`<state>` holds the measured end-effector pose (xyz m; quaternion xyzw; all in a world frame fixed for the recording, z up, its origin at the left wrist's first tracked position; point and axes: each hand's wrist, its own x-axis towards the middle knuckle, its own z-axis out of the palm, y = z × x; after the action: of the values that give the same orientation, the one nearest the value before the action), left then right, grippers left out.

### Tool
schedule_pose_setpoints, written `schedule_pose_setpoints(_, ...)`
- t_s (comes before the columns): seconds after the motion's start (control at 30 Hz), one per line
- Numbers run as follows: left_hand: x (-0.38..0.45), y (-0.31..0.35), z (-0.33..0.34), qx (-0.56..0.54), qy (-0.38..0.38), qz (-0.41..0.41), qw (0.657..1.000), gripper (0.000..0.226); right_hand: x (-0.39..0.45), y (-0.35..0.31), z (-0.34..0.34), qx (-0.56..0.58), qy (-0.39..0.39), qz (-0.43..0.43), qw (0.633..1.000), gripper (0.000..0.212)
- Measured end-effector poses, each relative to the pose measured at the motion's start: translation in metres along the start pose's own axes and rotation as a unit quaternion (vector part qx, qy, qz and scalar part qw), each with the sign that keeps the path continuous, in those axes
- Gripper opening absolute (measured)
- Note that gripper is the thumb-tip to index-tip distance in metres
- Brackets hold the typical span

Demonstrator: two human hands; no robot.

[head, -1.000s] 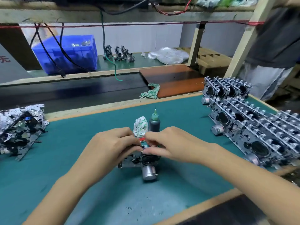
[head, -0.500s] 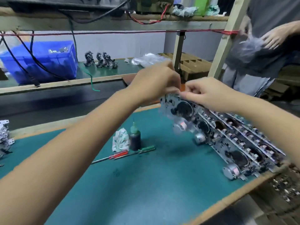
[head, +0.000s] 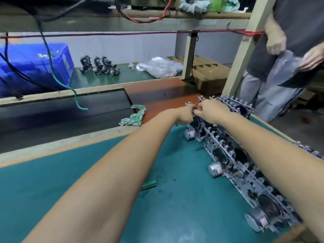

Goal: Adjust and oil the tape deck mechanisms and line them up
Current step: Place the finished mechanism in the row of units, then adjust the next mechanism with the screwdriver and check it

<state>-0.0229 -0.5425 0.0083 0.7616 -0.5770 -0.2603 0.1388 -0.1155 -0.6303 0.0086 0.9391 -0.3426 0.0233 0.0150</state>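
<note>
Both my hands pinch the far tape deck mechanism at the head of the row.

My left hand [head: 186, 114] and right hand [head: 209, 110] have fingers curled onto the top edge of the mechanism [head: 197, 125], which stands on edge at the far right of the green mat [head: 87, 172], its motor [head: 189, 134] pointing left. The row of mechanisms [head: 245, 169] has its long axis running from there toward me, down the mat's right edge.
</note>
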Motion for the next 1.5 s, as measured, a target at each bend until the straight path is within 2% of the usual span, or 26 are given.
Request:
schedule_pose_setpoints(0.07,-0.007,0.001,0.001,0.008,-0.004,-0.004,1.000,0.058,-0.001,-0.004,-0.009,-0.096,0.025,-0.001,0.995,0.038)
schedule_pose_setpoints(0.13,-0.022,0.004,-0.004,-0.002,0.045,-0.008,0.999,0.043,-0.008,-0.021,-0.024,-0.138,0.079,-0.016,0.987,0.040)
schedule_pose_setpoints(0.2,-0.052,0.005,-0.016,-0.001,0.128,-0.013,0.992,0.025,-0.024,-0.049,-0.042,-0.106,0.119,-0.041,0.986,0.033)
schedule_pose_setpoints(0.27,-0.097,-0.003,-0.025,0.056,0.217,-0.020,0.974,0.009,-0.047,-0.082,-0.057,-0.052,0.141,-0.076,0.986,0.025)
schedule_pose_setpoints(0.3,-0.124,-0.011,-0.027,0.093,0.252,-0.024,0.963,0.006,-0.061,-0.099,-0.063,-0.022,0.141,-0.099,0.985,0.024)
schedule_pose_setpoints(0.37,-0.189,-0.032,-0.025,0.128,0.300,-0.031,0.945,0.016,-0.094,-0.138,-0.070,0.040,0.123,-0.156,0.979,0.026)
schedule_pose_setpoints(0.5,-0.321,-0.083,-0.002,0.062,0.319,-0.097,0.941,0.013,-0.158,-0.220,-0.065,0.115,0.069,-0.303,0.943,0.039)
schedule_pose_setpoints(0.6,-0.408,-0.122,0.030,0.037,0.326,-0.199,0.923,0.008,-0.192,-0.283,-0.045,0.153,0.012,-0.414,0.897,0.027)
schedule_pose_setpoints(0.67,-0.460,-0.142,0.052,0.050,0.360,-0.254,0.896,0.010,-0.215,-0.328,-0.028,0.175,-0.029,-0.471,0.864,0.025)
schedule_pose_setpoints(0.73,-0.507,-0.156,0.067,0.113,0.396,-0.297,0.861,0.009,-0.237,-0.372,-0.013,0.184,-0.051,-0.521,0.832,0.024)
schedule_pose_setpoints(0.8,-0.546,-0.167,0.077,0.190,0.412,-0.337,0.825,0.036,-0.256,-0.413,0.000,0.189,-0.043,-0.560,0.805,0.027)
schedule_pose_setpoints(0.87,-0.580,-0.176,0.083,0.242,0.443,-0.373,0.779,0.051,-0.271,-0.451,0.007,0.177,0.004,-0.592,0.787,0.035)
schedule_pose_setpoints(0.93,-0.604,-0.184,0.086,0.255,0.467,-0.418,0.737,0.059,-0.279,-0.486,0.011,0.139,0.110,-0.614,0.769,0.037)
schedule_pose_setpoints(1.0,-0.618,-0.193,0.089,0.228,0.480,-0.460,0.712,0.070,-0.282,-0.512,0.012,0.120,0.175,-0.615,0.760,0.044)
schedule_pose_setpoints(1.13,-0.620,-0.209,0.101,0.074,0.470,-0.560,0.678,0.086,-0.279,-0.543,0.024,0.026,0.187,-0.661,0.726,0.034)
schedule_pose_setpoints(1.2,-0.612,-0.218,0.110,-0.004,0.458,-0.593,0.662,0.091,-0.276,-0.547,0.028,-0.007,0.204,-0.676,0.708,0.035)
schedule_pose_setpoints(1.27,-0.601,-0.228,0.117,-0.087,0.464,-0.586,0.659,0.098,-0.273,-0.549,0.026,-0.013,0.224,-0.679,0.699,0.039)
schedule_pose_setpoints(1.3,-0.597,-0.234,0.119,-0.105,0.476,-0.578,0.654,0.095,-0.271,-0.550,0.027,-0.003,0.232,-0.687,0.689,0.034)
schedule_pose_setpoints(1.4,-0.597,-0.244,0.118,-0.116,0.519,-0.561,0.635,0.084,-0.265,-0.552,0.026,0.023,0.264,-0.709,0.654,0.019)
schedule_pose_setpoints(1.5,-0.602,-0.244,0.120,-0.137,0.537,-0.537,0.636,0.079,-0.262,-0.547,0.026,0.047,0.281,-0.724,0.628,0.009)
